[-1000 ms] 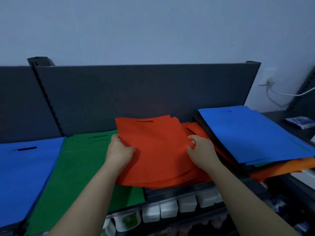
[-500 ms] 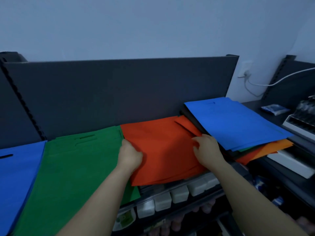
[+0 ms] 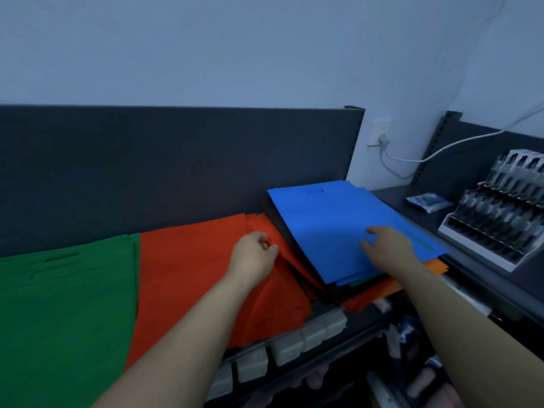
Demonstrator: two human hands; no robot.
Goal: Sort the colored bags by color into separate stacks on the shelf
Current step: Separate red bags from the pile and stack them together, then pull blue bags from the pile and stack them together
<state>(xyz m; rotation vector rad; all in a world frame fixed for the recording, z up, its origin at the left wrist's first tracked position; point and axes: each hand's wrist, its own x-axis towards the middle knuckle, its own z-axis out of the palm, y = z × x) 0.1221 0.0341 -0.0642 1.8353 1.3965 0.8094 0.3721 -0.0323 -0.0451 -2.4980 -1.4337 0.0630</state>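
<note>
A stack of green bags [image 3: 64,295] lies at the left of the shelf, with a stack of red bags [image 3: 194,278] beside it. To the right sits a mixed pile topped by a blue bag [image 3: 329,228], with black, green, red and orange [image 3: 435,265] edges showing beneath. My left hand [image 3: 253,256] rests on the right edge of the red stack, fingers curled and pinching a red bag's edge. My right hand [image 3: 388,245] lies on the blue bag with fingers spread, holding nothing.
A dark back panel [image 3: 176,166] rises behind the shelf. At right stand a grey display rack [image 3: 497,219] of small items, a blue packet [image 3: 428,200], and a white cable [image 3: 441,148] from a wall socket. White price-tag holders [image 3: 288,346] line the shelf front edge.
The view has swung right. My right hand left the red stack and moved up onto the blue bag. My left hand slid right along the red stack to its right edge.
</note>
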